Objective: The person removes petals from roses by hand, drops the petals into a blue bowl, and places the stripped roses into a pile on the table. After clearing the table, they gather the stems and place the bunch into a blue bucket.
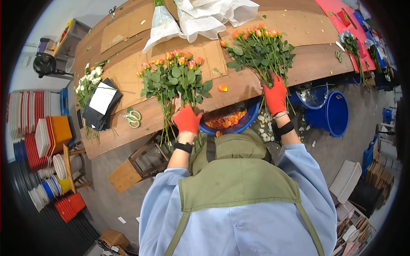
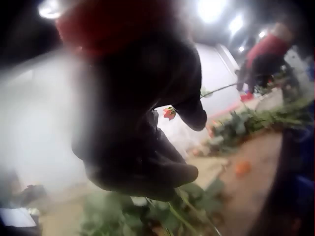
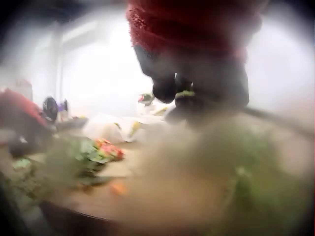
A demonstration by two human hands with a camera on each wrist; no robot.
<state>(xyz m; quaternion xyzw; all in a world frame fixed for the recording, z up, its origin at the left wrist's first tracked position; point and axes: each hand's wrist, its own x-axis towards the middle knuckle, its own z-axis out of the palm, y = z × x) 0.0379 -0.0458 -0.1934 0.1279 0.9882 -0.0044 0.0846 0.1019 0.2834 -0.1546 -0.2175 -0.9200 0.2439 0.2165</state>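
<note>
At the table (image 1: 239, 87) edge, left hand (image 1: 188, 119) and right hand (image 1: 275, 96) around half-hidden rose stems (image 1: 166, 117)

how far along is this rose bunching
Done: orange-pink roses lie in a left bunch and right bunch on the brown wooden table; orange petals lie in the round blue tub. In hand: the left hand grips the left bunch, the right hand the right bunch. Left: neither looks wrapped; white wrapping sheets lie beyond.

right hand (image 3: 197, 64) | pinches green stem (image 3: 185, 93) | orange roses (image 3: 107, 150) left, blurred
</note>
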